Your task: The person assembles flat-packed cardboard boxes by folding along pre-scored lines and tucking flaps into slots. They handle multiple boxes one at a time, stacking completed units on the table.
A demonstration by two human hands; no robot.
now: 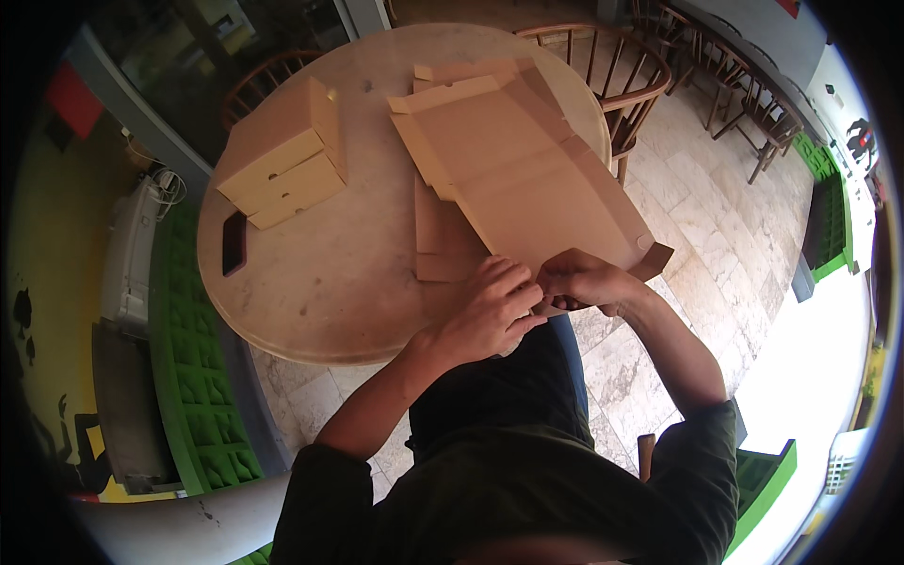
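A partly folded cardboard box blank [537, 160] lies open on the round table, its near edge reaching over the table's front rim toward me. My left hand [499, 299] is closed on the near left corner of this blank, fingers curled over the edge. Beside it, my right hand [582, 284] pinches the near edge of the same blank, with its fingertips partly hidden. Under the blank lie more flat cardboard blanks [441, 240], showing at its left and far sides.
On the round table [320, 311], folded cardboard boxes [282, 155] are stacked at the far left. A dark phone [234, 243] lies near the left rim. Wooden chairs [612, 71] stand behind the table. Green racks [193, 358] line the left side.
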